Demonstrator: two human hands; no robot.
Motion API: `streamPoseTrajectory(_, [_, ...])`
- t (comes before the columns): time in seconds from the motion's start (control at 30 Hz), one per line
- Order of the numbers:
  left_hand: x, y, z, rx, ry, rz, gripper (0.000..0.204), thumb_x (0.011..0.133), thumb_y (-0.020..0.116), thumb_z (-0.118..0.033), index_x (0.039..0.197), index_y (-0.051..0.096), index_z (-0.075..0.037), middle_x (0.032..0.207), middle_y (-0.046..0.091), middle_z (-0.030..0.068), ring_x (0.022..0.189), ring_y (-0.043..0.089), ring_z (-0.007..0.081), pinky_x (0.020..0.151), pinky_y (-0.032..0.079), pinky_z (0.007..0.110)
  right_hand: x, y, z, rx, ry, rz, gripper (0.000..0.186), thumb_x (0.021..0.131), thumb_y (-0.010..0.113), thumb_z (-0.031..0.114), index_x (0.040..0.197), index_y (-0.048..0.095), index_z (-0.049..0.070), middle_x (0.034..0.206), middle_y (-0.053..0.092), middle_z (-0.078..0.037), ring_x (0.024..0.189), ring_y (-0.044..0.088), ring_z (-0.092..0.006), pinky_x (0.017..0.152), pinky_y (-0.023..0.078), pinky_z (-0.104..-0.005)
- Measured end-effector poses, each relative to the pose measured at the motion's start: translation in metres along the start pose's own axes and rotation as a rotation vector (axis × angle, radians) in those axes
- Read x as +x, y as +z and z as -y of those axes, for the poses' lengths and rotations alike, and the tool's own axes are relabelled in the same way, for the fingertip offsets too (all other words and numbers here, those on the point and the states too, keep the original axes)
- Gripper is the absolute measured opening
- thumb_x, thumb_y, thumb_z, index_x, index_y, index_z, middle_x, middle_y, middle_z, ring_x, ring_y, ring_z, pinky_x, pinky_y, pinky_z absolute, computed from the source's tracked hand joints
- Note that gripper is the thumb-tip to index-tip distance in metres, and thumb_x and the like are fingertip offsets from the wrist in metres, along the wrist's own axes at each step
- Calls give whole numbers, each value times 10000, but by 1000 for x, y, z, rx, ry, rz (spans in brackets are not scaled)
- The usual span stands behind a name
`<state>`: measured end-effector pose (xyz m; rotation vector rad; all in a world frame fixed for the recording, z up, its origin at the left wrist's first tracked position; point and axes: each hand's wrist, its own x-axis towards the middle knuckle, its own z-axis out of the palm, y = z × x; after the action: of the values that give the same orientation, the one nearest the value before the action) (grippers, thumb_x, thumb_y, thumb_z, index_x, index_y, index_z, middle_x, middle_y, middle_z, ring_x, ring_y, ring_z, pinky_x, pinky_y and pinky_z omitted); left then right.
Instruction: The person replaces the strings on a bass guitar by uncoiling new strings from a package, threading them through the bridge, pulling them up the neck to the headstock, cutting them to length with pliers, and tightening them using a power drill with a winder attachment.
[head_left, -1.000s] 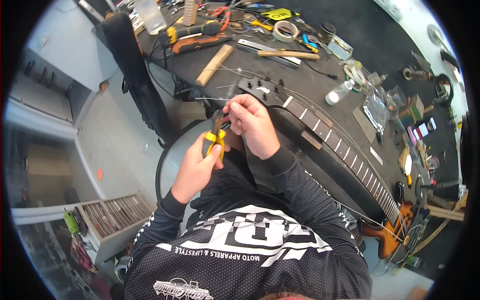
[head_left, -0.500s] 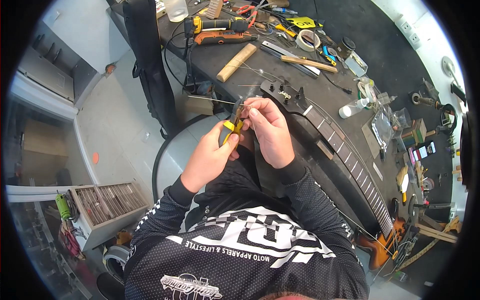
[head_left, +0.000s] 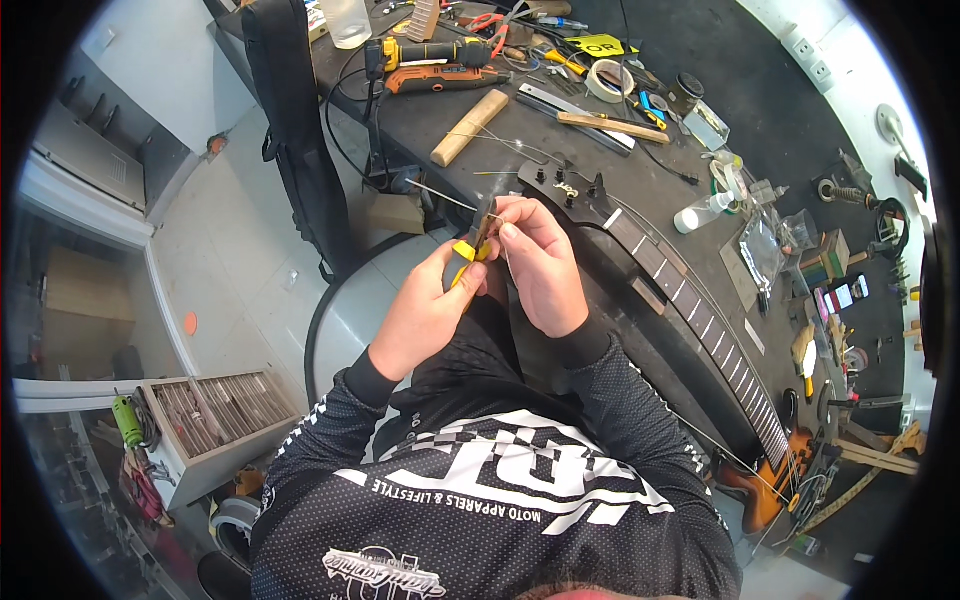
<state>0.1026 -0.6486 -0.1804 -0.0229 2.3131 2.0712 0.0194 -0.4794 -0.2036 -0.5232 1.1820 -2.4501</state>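
Observation:
My left hand (head_left: 424,305) is closed on yellow-and-black cutting pliers (head_left: 463,263), whose jaws are raised at a thin metal wire (head_left: 438,195). My right hand (head_left: 541,270) pinches that wire just right of the jaws, fingertips beside them; whether the jaws grip it is too small to tell. The wire sticks out leftward, and a thin end hangs below my right thumb. Beyond my hands, a bass guitar lies diagonally: black headstock (head_left: 570,187) with tuning pegs, long fretboard (head_left: 695,315), sunburst body (head_left: 762,490) at lower right. Loose strings run around the neck and headstock.
The dark workbench (head_left: 440,135) holds a wooden block (head_left: 470,125), metal bar (head_left: 540,105), power tools (head_left: 440,78), tape roll (head_left: 608,80), bottle (head_left: 700,214) and phone (head_left: 843,296). A black bag (head_left: 295,160) leans left of it. A slotted wooden case (head_left: 225,420) sits lower left.
Both hands have shifted right in the picture. The pliers' jaws have risen to the wire beside my right fingertips, and the wire's left part now tilts more steeply. The whole view has shifted slightly.

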Motion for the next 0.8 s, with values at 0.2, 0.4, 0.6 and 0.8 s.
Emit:
streamPoseTrajectory(0.2, [6, -7, 12, -73, 23, 134, 264, 1140, 642, -292, 1222, 653, -41, 963, 700, 29, 810, 615, 101, 733, 499, 275, 4, 2, 18, -3, 76, 151, 380, 1051, 603, 96, 1420, 547, 22, 1405, 626, -162, 1110, 690, -199, 871, 612, -351])
streamPoseTrajectory(0.4, [6, -8, 22, -332, -97, 195, 250, 1113, 689, -266, 1194, 640, -34, 951, 674, 44, 809, 655, 144, 721, 544, 308, 7, -2, 32, -48, 221, 278, 508, 1057, 607, 103, 1545, 520, -12, 1327, 651, -143, 1035, 710, -200, 872, 626, -354])
streamPoseTrajectory(0.6, [4, -6, 34, -316, -59, 199, 226, 1101, 708, -237, 1104, 666, -15, 884, 657, 36, 737, 628, 134, 649, 516, 293, 11, -6, 36, -61, 250, 325, 549, 1032, 657, 50, 1557, 527, -46, 1076, 641, -37, 939, 665, -124, 864, 621, -343])
streamPoseTrajectory(0.8, [1, -3, 39, -356, -113, 177, 212, 1101, 708, -234, 1074, 679, -26, 778, 609, 10, 644, 574, 121, 571, 454, 285, 13, -17, 35, -18, 326, 369, 633, 976, 737, 65, 1569, 540, -38, 1437, 655, -140, 861, 613, -77, 867, 542, -295])
